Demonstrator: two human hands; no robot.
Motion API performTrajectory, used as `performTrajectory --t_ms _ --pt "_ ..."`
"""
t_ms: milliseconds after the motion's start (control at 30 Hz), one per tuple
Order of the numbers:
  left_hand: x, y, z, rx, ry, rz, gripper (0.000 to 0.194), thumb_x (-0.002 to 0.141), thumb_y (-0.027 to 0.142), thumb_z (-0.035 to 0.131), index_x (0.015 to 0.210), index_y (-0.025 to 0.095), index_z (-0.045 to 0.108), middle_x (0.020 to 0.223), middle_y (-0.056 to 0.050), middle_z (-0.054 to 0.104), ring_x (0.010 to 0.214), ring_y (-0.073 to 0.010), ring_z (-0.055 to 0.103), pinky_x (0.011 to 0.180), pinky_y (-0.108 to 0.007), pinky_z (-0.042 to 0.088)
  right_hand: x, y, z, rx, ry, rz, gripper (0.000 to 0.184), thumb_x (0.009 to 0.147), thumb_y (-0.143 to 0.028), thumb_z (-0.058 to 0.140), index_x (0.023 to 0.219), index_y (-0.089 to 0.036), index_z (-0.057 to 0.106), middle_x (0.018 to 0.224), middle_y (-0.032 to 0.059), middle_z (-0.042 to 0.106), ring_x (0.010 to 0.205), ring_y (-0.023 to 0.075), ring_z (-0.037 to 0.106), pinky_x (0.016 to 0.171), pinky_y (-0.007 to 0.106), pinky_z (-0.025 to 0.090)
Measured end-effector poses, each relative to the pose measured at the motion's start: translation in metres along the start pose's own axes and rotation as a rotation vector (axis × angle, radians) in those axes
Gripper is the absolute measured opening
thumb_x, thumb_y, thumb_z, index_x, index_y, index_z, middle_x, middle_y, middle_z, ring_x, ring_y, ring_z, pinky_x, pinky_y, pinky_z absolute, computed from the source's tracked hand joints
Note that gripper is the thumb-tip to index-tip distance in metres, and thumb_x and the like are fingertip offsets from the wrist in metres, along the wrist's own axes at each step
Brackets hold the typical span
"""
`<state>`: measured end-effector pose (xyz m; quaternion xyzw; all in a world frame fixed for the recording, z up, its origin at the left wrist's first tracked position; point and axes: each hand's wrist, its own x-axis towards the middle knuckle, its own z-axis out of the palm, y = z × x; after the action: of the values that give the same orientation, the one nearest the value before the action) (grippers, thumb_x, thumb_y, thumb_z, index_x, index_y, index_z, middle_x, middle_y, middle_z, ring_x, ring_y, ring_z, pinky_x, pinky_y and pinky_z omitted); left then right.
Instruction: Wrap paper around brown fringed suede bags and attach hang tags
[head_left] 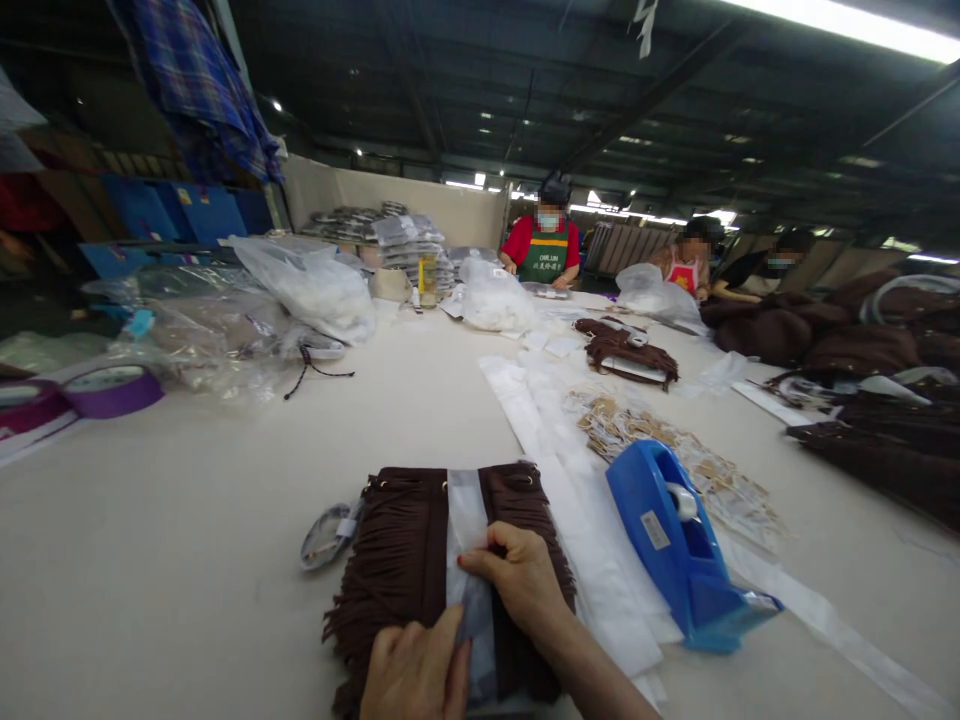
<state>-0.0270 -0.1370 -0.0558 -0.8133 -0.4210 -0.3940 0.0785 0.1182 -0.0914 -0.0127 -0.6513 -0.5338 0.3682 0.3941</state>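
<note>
One translucent strip [468,580] points away lengthwise over brown fringed fabric [405,540]; right hand [521,578] pinches it, left hand [417,665] touches, grip unclear.

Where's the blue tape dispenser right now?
In the head view, the blue tape dispenser stands on the table, to the right of the right hand and the brown fringed fabric, on the near side of the tan tags.
</note>
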Motion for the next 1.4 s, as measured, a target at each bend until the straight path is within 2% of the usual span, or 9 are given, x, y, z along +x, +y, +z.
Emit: performTrajectory --t_ms 200,433,667,800,933,1067,1167,1267,1400 --pt "0.013 0.001 -0.006 0.146 -0.142 0.062 0.03 0.093 0.018 0.033 0.118 0.009 0.046 0.058 0.002 0.057 0.053 -0.0121 0.051 0.057 -0.029 0.03 0.0 -0.004 -0.001 0.051 0.011 0.04 0.023 0.06 -0.021 0.069 0.047 -0.017 0.05 0.044 -0.0087 0.039 0.048 0.0073 0.034 0.048 0.021 0.025" --pt "0.016 0.003 -0.002 0.342 -0.252 0.109 0.032 0.085 0.011 0.037 0.114 0.007 0.049 0.056 0.001 0.053 0.052 -0.0147 0.051 0.053 -0.03 0.032 0.002 -0.007 -0.003 0.061 0.022 0.09 0.016 0.058 -0.02 0.072 0.049 -0.017 0.058 0.045 -0.0079 0.046 0.047 0.0077 0.039 0.049 0.021 0.028" --pt "0.023 0.013 -0.006 0.456 -0.352 0.112 0.042 0.072 0.004 0.042 0.113 0.007 0.053 0.064 -0.001 0.052 0.057 -0.0155 0.051 0.052 -0.028 0.037 0.004 -0.005 0.001 0.043 0.065 0.089 0.02 0.058 -0.022 0.074 0.051 -0.016 0.056 0.047 -0.0071 0.048 0.049 0.0084 0.041 0.05 0.022 0.029" --pt "0.036 0.02 -0.01 0.526 -0.335 0.086 0.032 0.074 0.006 0.042 0.099 0.01 0.061 0.075 -0.007 0.056 0.067 -0.0207 0.052 0.057 -0.034 0.041 0.004 -0.004 0.001 0.033 0.073 0.087 0.019 0.059 -0.023 0.073 0.052 -0.017 0.056 0.048 -0.0064 0.048 0.049 0.0089 0.042 0.05 0.022 0.029" --pt "0.041 0.017 -0.002 0.394 -0.221 0.252 0.034 0.075 0.002 0.036 0.093 0.008 0.063 0.101 -0.012 0.06 0.1 -0.0232 0.049 0.084 -0.038 0.04 0.006 -0.004 0.001 0.015 0.122 0.093 0.023 0.058 -0.024 0.073 0.052 -0.018 0.052 0.048 -0.0065 0.048 0.049 0.0094 0.043 0.051 0.022 0.03" --pt "0.036 0.012 0.008 0.323 -0.196 0.251 0.035 0.071 0.001 0.034 0.09 0.007 0.064 0.099 -0.013 0.062 0.101 -0.0234 0.05 0.087 -0.037 0.038 0.009 0.0 0.005 0.05 0.145 0.092 0.025 0.058 -0.025 0.073 0.051 -0.019 0.049 0.047 -0.0068 0.046 0.048 0.0096 0.041 0.05 0.023 0.03" --pt "0.032 0.012 0.009 0.319 -0.179 0.223 0.037 0.067 0.0 0.034 0.09 0.008 0.063 0.102 -0.014 0.062 0.101 -0.0233 0.052 0.087 -0.037 0.039 0.008 0.006 0.01 0.128 0.153 0.029 0.023 0.062 -0.03 0.069 0.052 -0.019 0.052 0.047 -0.007 0.044 0.048 0.0095 0.04 0.05 0.023 0.03" --pt "0.03 0.013 0.01 0.293 -0.154 0.212 0.037 0.065 0.0 0.035 0.09 0.008 0.062 0.104 -0.014 0.062 0.102 -0.0241 0.054 0.088 -0.038 0.039 0.006 0.011 0.012 0.17 0.171 -0.049 0.02 0.066 -0.034 0.065 0.056 -0.019 0.057 0.052 -0.0053 0.049 0.053 0.0108 0.044 0.054 0.023 0.033" --pt "0.029 0.009 0.012 0.266 -0.162 0.23 0.038 0.065 0.002 0.035 0.093 0.005 0.061 0.108 -0.017 0.061 0.107 -0.0269 0.053 0.091 -0.039 0.039 0.007 0.013 0.013 0.186 0.21 -0.066 0.014 0.064 -0.031 0.065 0.059 -0.019 0.06 0.058 -0.0035 0.053 0.059 0.0127 0.048 0.059 0.024 0.036"
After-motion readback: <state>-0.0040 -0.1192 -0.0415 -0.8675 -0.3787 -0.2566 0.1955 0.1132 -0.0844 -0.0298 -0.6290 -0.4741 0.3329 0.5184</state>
